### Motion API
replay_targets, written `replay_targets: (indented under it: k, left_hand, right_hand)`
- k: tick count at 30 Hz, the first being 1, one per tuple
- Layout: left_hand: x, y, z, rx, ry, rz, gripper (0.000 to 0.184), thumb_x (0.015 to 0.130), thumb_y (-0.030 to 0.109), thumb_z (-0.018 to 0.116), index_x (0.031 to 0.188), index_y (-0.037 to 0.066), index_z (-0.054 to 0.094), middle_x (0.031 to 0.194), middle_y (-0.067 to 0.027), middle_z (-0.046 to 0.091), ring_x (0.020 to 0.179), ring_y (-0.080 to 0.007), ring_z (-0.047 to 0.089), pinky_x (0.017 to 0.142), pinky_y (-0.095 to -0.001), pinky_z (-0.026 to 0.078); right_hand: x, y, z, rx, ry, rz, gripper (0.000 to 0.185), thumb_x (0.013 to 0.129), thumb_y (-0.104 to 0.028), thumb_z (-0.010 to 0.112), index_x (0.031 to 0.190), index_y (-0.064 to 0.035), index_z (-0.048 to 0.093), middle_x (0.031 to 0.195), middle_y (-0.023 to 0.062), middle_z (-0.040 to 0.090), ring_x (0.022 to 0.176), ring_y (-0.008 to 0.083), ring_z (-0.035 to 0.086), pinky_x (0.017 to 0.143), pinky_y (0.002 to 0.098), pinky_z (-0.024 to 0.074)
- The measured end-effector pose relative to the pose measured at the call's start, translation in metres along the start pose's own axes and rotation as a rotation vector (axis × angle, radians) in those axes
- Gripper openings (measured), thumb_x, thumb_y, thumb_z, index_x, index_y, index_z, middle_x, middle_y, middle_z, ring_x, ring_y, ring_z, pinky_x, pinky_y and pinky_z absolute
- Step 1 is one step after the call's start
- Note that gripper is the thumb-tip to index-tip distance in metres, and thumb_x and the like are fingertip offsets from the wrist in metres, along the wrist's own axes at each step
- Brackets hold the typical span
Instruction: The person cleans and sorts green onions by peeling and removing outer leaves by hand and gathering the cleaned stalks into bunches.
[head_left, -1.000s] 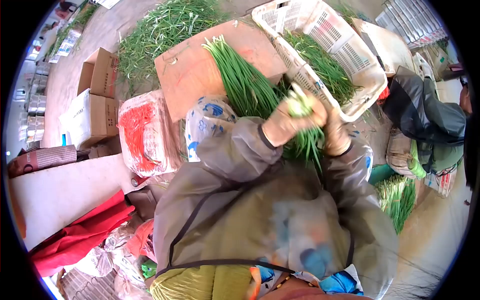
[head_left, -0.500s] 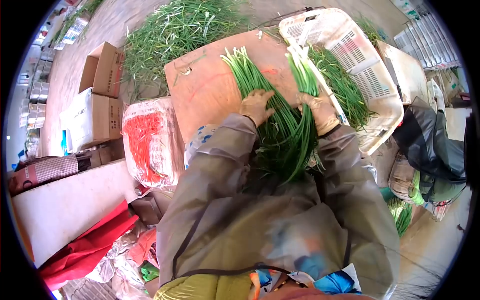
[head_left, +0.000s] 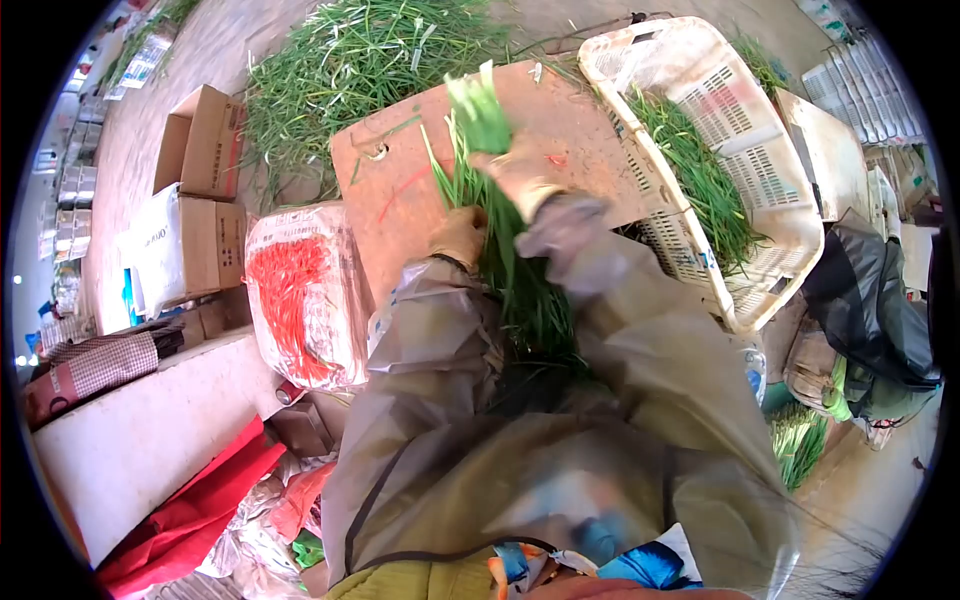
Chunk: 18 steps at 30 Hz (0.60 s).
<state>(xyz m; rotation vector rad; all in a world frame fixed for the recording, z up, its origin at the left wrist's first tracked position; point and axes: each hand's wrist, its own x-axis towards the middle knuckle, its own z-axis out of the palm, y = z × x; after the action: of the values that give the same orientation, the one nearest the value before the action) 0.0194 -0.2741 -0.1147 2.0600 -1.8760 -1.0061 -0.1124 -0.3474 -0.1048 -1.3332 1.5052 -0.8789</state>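
Over the board [head_left: 390, 160], my right hand [head_left: 520, 175], blurred by motion, is closed round a bunch of garlic chives [head_left: 478, 112], pale cut ends pointing away from me. My left hand [head_left: 460, 236] wraps round more garlic chives [head_left: 455, 185] just below and to the left of it. The two lots overlap, and their green leaves [head_left: 530, 310] hang down toward my lap between my sleeves. Parts of the fingers of both hands are hidden by the leaves and the blur.
At right a white plastic basket [head_left: 740, 150] holds garlic chives [head_left: 700, 180]. A large loose pile of chives [head_left: 370, 70] lies beyond the board. To the left are red ties [head_left: 290, 300] on a packed sack [head_left: 340, 250] and cardboard boxes [head_left: 212, 145].
My right hand has swung left with its bunch, from beside the basket to above the left-hand chives. My left hand has shifted slightly left and toward me. The view has moved slightly.
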Motion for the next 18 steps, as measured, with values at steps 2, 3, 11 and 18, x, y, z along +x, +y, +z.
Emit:
replay_targets:
  k: [2,3,11,18]
  left_hand:
    - [-0.002,0.007,-0.014,-0.372,0.085,-0.096,0.014,0.079,0.021,0.058,0.088,0.012,0.062,0.091,-0.0102,0.06,0.091,-0.0235,0.057,0.08,-0.0356,0.044]
    - [-0.003,0.017,-0.024,-0.553,0.114,-0.145,0.014,0.08,0.019,0.056,0.089,0.011,0.062,0.093,-0.01,0.06,0.091,-0.0232,0.057,0.08,-0.0355,0.044]
    - [0.05,0.019,0.003,-0.234,0.184,0.554,0.031,0.084,0.032,0.053,0.106,0.012,0.061,0.12,-0.0165,0.05,0.118,-0.0334,0.039,0.1,-0.0388,0.029]
    - [0.028,0.034,0.011,0.368,0.032,0.382,0.054,0.073,0.037,0.065,0.122,0.022,0.049,0.143,-0.0065,0.021,0.134,-0.0269,0.01,0.106,-0.0514,0.016]
  right_hand:
    - [0.0,0.004,0.023,-0.222,0.046,0.005,0.081,0.063,-0.05,0.07,0.121,-0.0001,0.041,0.109,0.0236,0.055,0.098,0.034,0.056,0.081,0.038,0.0453]
    - [-0.006,-0.001,0.027,-0.441,0.059,0.12,0.087,0.062,-0.053,0.07,0.124,-0.0001,0.037,0.109,0.024,0.054,0.098,0.0343,0.055,0.082,0.0387,0.0452]
    - [-0.052,-0.006,0.003,-0.515,-0.227,0.042,0.047,0.075,-0.024,0.056,0.114,-0.0014,0.044,0.11,0.0204,0.052,0.1,0.0344,0.053,0.084,0.0425,0.0434]
    - [-0.214,0.086,-0.119,-0.887,-0.454,0.162,0.043,0.078,-0.028,0.056,0.114,-0.0066,0.047,0.097,0.0183,0.059,0.09,0.0338,0.058,0.077,0.0424,0.0457]
